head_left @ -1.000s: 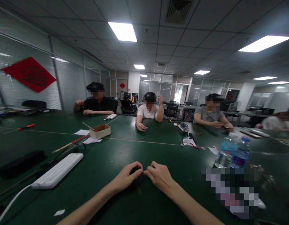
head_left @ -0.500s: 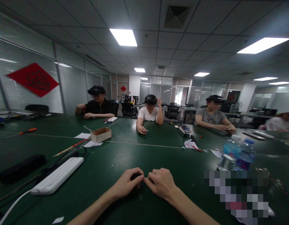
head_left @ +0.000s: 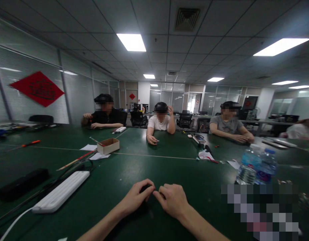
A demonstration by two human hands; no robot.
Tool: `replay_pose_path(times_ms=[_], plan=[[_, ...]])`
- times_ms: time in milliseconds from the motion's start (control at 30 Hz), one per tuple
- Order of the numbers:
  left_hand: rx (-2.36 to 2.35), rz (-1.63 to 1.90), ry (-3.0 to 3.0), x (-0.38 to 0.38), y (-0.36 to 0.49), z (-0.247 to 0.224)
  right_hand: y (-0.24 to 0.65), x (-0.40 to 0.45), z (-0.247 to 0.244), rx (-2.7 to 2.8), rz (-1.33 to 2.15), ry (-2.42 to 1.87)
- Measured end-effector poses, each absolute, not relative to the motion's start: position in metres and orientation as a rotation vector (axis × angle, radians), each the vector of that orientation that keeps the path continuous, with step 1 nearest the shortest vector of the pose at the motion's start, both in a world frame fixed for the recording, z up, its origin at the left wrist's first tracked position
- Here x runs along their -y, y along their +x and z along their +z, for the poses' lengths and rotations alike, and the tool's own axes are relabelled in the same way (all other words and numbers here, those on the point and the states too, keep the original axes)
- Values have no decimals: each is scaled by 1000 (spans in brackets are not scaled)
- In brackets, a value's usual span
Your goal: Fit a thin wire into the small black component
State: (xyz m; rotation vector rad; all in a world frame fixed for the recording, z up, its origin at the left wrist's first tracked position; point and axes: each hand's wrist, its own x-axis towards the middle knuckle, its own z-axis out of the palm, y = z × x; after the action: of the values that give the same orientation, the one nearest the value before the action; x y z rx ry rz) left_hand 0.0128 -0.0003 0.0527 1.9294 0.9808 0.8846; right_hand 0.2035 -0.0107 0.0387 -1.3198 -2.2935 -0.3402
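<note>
My left hand (head_left: pixel 140 194) is closed just above the green table, its thumb and forefinger bent into a pinch. Something dark shows inside the curl of these fingers, too unclear to name. Beside it, my right hand (head_left: pixel 173 199) is closed as well, back upward and fingers bent under. The thumb side of the right hand comes close to the left fingertips. Whatever lies between or beneath the right fingers is hidden.
A white power strip (head_left: pixel 61 192) and a black case (head_left: pixel 22 183) lie left. Farther off stands an open cardboard box (head_left: pixel 109 146). Water bottles (head_left: pixel 266 166) stand right, near a blurred-out patch. Several people sit across the green table (head_left: pixel 124 170), some wearing headsets.
The view has shifted slightly, so the bottles sit a little farther right. Both hands keep nearly the same pose and place, close together.
</note>
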Motion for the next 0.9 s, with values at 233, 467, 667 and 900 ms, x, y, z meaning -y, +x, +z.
replay_pose_path(times_ms=[233,467,667,900], plan=[[-892,823,1903,-1,12,49,201,12,39,2353,-321,-1267],[-833,877,1719,-10,11,44,203,7,37,2298,-236,-1320],[-803,901,1656,-13,9,40,203,7,37,2283,-174,-1317],[-751,894,1659,-11,9,42,203,7,37,2271,-185,-1327]])
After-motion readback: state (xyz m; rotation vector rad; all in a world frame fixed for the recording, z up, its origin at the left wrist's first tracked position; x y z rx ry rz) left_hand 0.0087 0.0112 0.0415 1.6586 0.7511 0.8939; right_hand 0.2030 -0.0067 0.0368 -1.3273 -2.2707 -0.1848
